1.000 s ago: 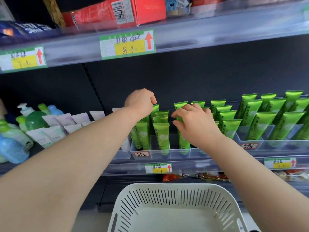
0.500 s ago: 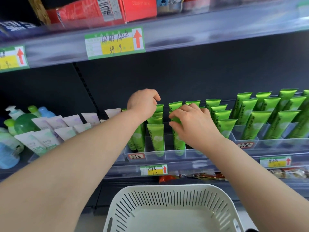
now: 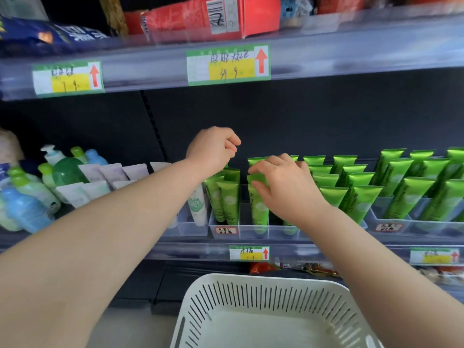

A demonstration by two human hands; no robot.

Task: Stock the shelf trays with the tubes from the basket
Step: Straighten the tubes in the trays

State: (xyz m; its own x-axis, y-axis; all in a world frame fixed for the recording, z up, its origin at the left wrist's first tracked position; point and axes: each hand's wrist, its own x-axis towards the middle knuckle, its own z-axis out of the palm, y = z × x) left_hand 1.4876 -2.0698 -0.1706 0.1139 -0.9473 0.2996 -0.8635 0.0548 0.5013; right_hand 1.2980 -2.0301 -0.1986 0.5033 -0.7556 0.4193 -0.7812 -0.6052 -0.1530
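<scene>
Right hand [image 3: 288,189]: pinches a glossy green plastic tube [image 3: 259,214] by its crimped top.
Left hand [image 3: 213,149]: curled above the next row; hold unclear.
Tube: upright in the clear plastic shelf tray [image 3: 251,233].
Risk: a careless nudge could topple the leaning neighbouring tubes [image 3: 361,197].

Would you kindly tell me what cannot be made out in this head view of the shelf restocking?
Head view only:
- Left hand: its own back hides the curled fingers, so it is unclear whether it holds anything.
- Green plastic tube pinched by the right hand: the neighbours behind are covered by that hand.
- White slotted plastic basket: the near part is cut off by the bottom edge.
- Green-and-yellow price label: the handwriting is blurred.
</scene>
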